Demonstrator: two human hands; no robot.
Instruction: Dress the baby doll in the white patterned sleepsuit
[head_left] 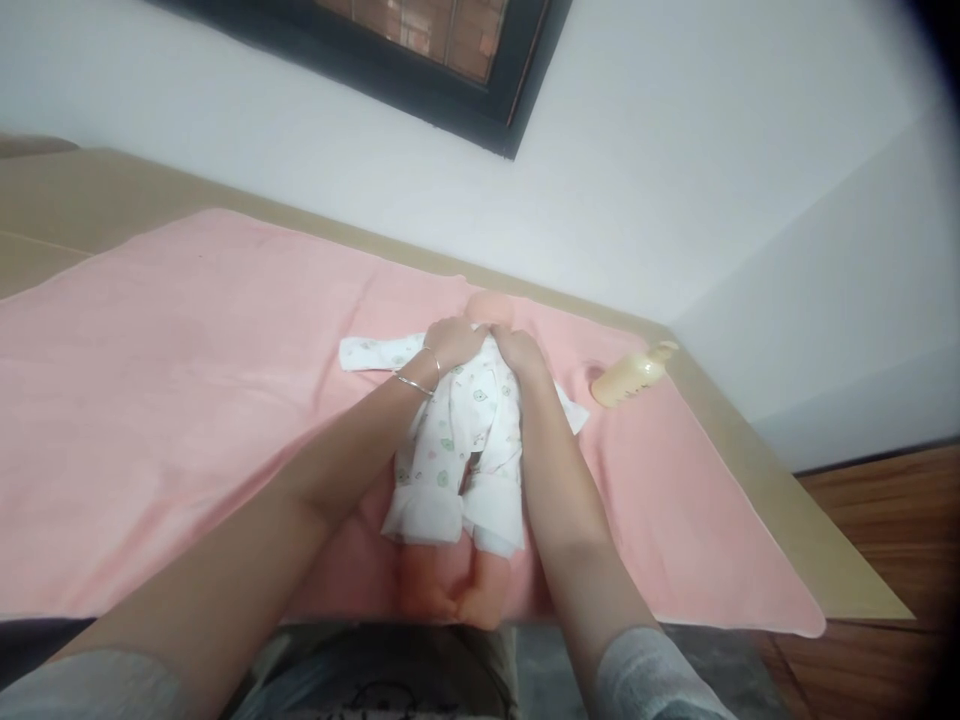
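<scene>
A baby doll (pixel 489 307) lies on its back on a pink blanket (pixel 247 330), its bare feet (pixel 480 592) toward me. It wears a white patterned baby outfit (pixel 450 440) with wide leg cuffs; one sleeve (pixel 375 353) stretches out to the left. My left hand (pixel 454 343), with a silver bangle at the wrist, is closed on the cloth near the doll's neck. Beside it, my right hand (pixel 519 350) pinches the same cloth at the upper chest. The hands nearly touch, and they hide the doll's neck and part of its head.
A pale yellow pump bottle (pixel 628 378) stands on the blanket to the right of the doll. Behind the tan table edge (pixel 420 262) rises a white wall (pixel 652 170) with a dark-framed window (pixel 517 90). Wooden flooring (pixel 885 530) shows at lower right.
</scene>
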